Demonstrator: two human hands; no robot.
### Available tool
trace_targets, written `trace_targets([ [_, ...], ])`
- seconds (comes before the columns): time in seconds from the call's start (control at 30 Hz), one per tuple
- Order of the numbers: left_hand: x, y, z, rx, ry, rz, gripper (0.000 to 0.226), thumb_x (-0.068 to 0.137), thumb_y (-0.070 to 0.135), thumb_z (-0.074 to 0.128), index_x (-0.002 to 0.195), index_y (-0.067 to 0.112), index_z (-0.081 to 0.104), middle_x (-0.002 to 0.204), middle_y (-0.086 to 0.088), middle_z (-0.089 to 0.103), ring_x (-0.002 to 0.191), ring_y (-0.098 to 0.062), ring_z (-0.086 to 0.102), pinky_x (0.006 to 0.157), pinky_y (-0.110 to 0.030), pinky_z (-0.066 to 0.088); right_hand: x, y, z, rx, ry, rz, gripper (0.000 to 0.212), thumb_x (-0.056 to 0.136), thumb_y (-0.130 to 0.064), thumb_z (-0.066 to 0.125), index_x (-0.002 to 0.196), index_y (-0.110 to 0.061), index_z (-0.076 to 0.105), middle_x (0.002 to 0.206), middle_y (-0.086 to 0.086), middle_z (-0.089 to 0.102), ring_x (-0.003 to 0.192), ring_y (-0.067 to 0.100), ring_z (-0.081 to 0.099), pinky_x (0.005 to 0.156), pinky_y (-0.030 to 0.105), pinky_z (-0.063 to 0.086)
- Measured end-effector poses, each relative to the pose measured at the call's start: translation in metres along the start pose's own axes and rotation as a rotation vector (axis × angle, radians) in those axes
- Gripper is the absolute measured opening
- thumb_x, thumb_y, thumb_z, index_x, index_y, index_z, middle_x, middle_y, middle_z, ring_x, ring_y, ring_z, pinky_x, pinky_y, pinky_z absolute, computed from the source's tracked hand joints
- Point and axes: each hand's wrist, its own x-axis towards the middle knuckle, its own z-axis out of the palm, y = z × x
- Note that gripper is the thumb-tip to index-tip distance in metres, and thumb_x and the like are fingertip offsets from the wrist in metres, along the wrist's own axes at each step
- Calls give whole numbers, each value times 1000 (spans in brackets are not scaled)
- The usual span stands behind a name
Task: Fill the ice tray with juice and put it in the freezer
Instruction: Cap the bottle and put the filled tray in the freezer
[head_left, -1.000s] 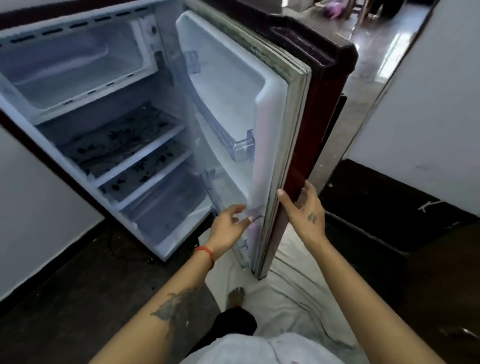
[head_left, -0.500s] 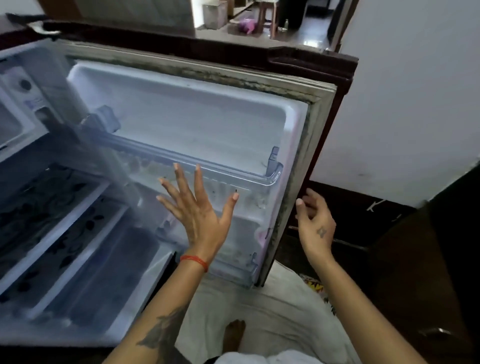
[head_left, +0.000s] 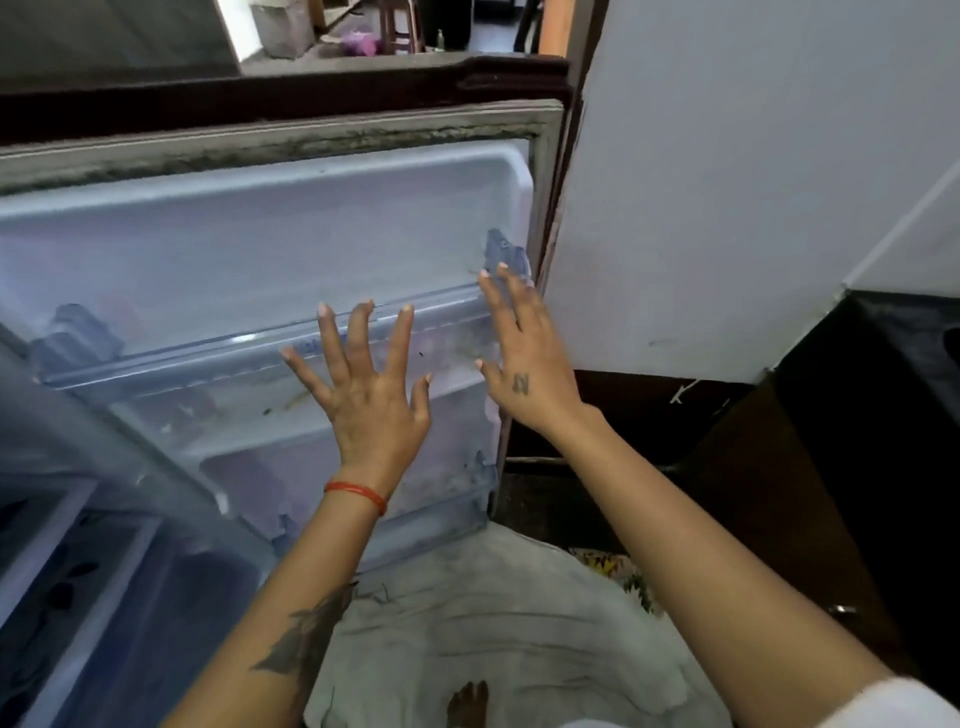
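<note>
Nearest me: a bare foot (head_left: 467, 704) on white cloth (head_left: 493, 623). Left hand (head_left: 371, 397), red thread (head_left: 356, 493) at wrist, fingers spread wide, holding nothing. Right hand (head_left: 524, 364) likewise, fingers apart. Both appear flat against the inner fridge door (head_left: 249, 249) by its clear door shelf (head_left: 171, 353); contact blurred. Ice tray nowhere in my view.

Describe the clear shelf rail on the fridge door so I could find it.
Start at the open fridge door, its white inner lining facing the camera. The clear rail crosses it just above the left hand fingertips. Unlike the white moulded ledges beneath, it is see-through plastic.
</note>
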Motion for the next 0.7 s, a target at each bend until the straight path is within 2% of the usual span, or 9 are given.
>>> trace_targets([
  [0.13, 23, 5, 6, 30, -85, -35, 77, 73, 34, 70, 142, 30, 34, 150, -12, 31, 143, -39, 11, 104, -68, -8, 44, 14, 2, -70, -68, 0, 91, 83, -14, 64, 149, -22, 2, 159, 5, 0, 144, 32, 13, 114, 45, 28],
  [0.27, 38, 5, 13, 42, -146, -26, 76, 74, 34, 70, 142, 29, 35, 152, -13, 27, 143, -41, 10, 104, -71, -4, 70, 20, 4, -90, -149, 30, 99, 79, -9, 65, 148, -27, -4, 159, -1, -8, 134, 36, 33, 99, 44, 43],
  [0.33, 41, 4, 17, 43, -153, -13, 75, 74, 33, 69, 141, 29, 35, 153, -13, 25, 143, -42, 9, 103, -73, -3, 77, 21, 3, -64, -167, 36, 98, 79, -7, 63, 148, -29, -3, 159, -3, -11, 125, 36, 42, 89, 42, 46],
  [0.4, 43, 5, 23, 24, -143, -8, 75, 75, 34, 68, 141, 29, 34, 155, -14, 20, 143, -43, 5, 103, -74, -2, 79, 22, 0, -43, -167, 36, 96, 80, -6, 60, 148, -30, -2, 159, -3, -11, 121, 37, 46, 86, 42, 47],
  [0.47, 41, 10, 31, 2, -120, 1, 76, 75, 35, 66, 143, 27, 33, 157, -16, 13, 142, -46, 1, 103, -73, -4, 72, 26, -1, -21, -145, 25, 90, 82, -8, 60, 149, -28, 3, 159, 0, -6, 122, 36, 46, 86, 41, 47],
  [0.53, 31, 21, 42, -38, -118, 80, 76, 74, 31, 66, 143, 22, 34, 157, -17, 13, 142, -46, 1, 104, -69, -7, 50, 34, 5, 26, -146, 59, 80, 85, -14, 59, 149, -23, 11, 159, 7, 5, 129, 37, 40, 96, 44, 44],
  [0.57, 21, 29, 49, -70, -154, 146, 77, 74, 28, 68, 142, 18, 35, 156, -18, 18, 143, -45, 4, 105, -67, -8, 34, 41, 11, 65, -172, 114, 77, 86, -17, 58, 149, -21, 14, 158, 10, 9, 132, 37, 36, 102, 45, 41],
  [0.63, -2, 49, 64, -152, -326, 273, 76, 75, 22, 70, 142, 11, 37, 152, -19, 29, 143, -42, 13, 110, -64, -3, -7, 60, 23, 133, -276, 272, 75, 88, -22, 58, 149, -21, 14, 157, 12, 13, 136, 37, 29, 108, 46, 34],
  [0.7, -26, 73, 78, -243, -594, 353, 73, 82, 24, 65, 144, 10, 31, 149, -17, 35, 140, -38, 24, 115, -58, 13, -52, 83, 31, 137, -419, 416, 74, 90, -28, 57, 149, -23, 13, 156, 13, 15, 139, 36, 25, 112, 47, 30],
])
